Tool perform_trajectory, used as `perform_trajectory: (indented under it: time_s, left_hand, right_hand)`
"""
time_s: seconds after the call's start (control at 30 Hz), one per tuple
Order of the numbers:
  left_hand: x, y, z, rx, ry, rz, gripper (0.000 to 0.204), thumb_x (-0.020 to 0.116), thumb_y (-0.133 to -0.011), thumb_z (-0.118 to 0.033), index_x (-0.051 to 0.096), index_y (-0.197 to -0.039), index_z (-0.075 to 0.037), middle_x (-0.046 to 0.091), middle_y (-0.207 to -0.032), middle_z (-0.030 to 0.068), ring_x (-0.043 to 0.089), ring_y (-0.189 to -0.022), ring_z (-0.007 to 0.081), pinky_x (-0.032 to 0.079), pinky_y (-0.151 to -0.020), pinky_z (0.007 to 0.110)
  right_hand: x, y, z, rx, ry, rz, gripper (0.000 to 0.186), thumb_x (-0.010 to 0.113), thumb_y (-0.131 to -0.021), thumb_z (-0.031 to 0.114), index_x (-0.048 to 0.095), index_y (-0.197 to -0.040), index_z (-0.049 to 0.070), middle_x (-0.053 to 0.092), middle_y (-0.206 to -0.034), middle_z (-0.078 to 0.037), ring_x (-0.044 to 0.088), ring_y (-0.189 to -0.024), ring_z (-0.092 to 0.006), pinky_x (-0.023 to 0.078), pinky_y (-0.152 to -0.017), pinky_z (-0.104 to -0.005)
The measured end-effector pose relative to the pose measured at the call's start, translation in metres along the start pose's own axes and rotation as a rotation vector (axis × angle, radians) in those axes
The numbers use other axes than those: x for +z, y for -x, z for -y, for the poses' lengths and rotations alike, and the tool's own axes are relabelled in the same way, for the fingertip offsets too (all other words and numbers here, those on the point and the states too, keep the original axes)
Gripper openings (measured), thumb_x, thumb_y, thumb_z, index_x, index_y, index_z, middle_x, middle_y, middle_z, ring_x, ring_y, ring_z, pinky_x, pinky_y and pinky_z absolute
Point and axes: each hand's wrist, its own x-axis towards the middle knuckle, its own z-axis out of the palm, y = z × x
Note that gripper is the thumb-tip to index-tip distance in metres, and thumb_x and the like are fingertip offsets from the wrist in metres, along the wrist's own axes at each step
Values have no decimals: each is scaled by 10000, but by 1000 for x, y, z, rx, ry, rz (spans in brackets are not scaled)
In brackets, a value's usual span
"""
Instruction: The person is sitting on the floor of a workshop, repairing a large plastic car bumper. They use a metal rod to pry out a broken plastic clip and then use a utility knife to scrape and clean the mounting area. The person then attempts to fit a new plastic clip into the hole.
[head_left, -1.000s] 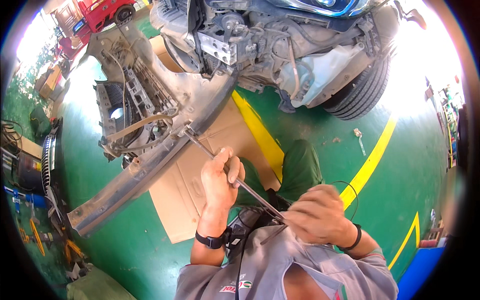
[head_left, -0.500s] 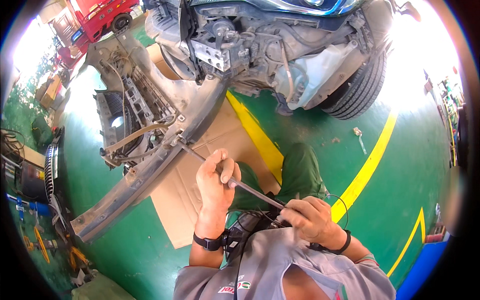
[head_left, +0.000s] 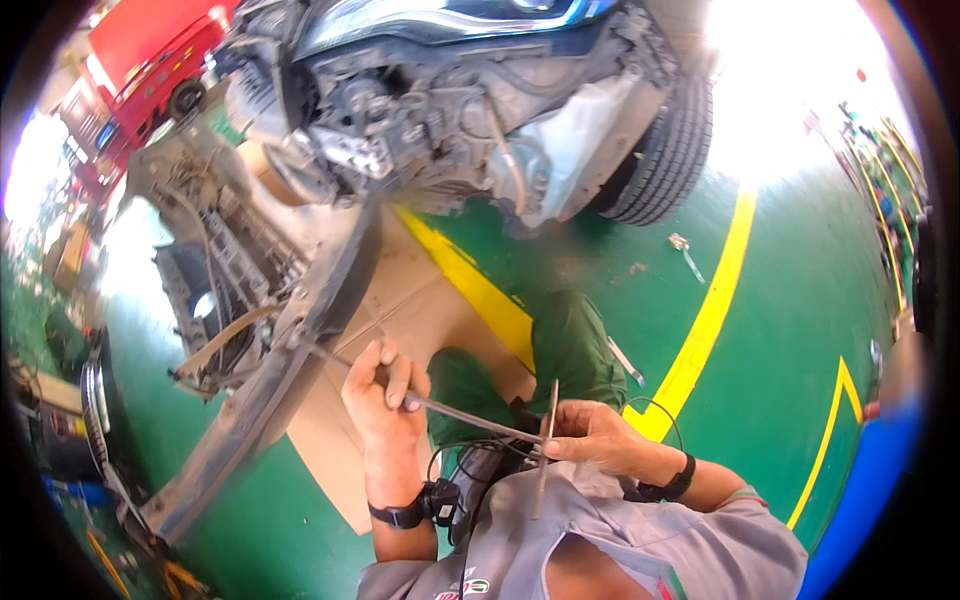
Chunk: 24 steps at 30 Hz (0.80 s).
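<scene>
A long T-handle wrench point(head_left: 470, 416) runs from the removed bumper point(head_left: 270, 385) on my left to my right hand point(head_left: 608, 438). Its far tip meets the bumper near a bracket by the hose; whether it sits on a bolt is too small to tell. My left hand point(head_left: 385, 395) curls loosely round the middle of the shaft, palm up. Thumb and fingers of my right hand pinch the wrench where the shaft joins the crossbar, which stands roughly upright in the view. Dusty brackets and a bent hose point(head_left: 225, 340) are attached along the bumper's inner side.
Ahead is a car front point(head_left: 440, 110) stripped of its bumper, with a white fluid tank point(head_left: 560, 150) and a tire point(head_left: 665, 150). Cardboard point(head_left: 325, 470) lies under the bumper. A small metal part point(head_left: 685, 252) rests on the green floor by a yellow line point(head_left: 715, 310).
The crossbar of the T-handle wrench has swung into sight at my right hand, whose grip has shifted. My left hand stays round the shaft. The whole view has shifted, with the car further left.
</scene>
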Motion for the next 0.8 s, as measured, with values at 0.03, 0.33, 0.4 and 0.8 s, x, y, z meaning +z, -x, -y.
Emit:
perform_trajectory:
  time_s: [0.03,0.33,0.4,0.8]
  left_hand:
    - [-8,-4,0,11,-5,-35,294,485,-1037,-314,511,-806,-133,326,-448,-39,265,-386,137,224,-410,298]
    - [0,-4,-9,-67,14,-71,298,477,-1032,-305,494,-786,-139,295,-411,-32,158,-379,125,144,-409,314]
    - [4,0,-9,-53,-3,-7,315,454,-1050,-296,470,-773,-147,283,-410,-50,130,-360,114,109,-382,299]
    - [7,2,-23,-68,-42,-96,367,463,-1057,-395,487,-799,-135,304,-438,-47,197,-376,114,193,-387,289]
  right_hand:
    - [2,6,12,-160,516,-87,264,791,-871,191,638,-1050,71,662,-898,-23,624,-781,-126,513,-678,-293]
    - [-21,1,7,-991,818,-12,242,717,-867,111,639,-1090,59,647,-999,-65,639,-780,-190,539,-664,-319]
    - [-27,11,18,-308,595,-20,280,754,-903,223,637,-1069,30,651,-919,-77,633,-779,-158,531,-687,-305]
    - [20,-20,-13,-965,854,278,316,645,-943,120,509,-1180,-40,647,-851,-144,649,-674,-331,509,-512,-430]
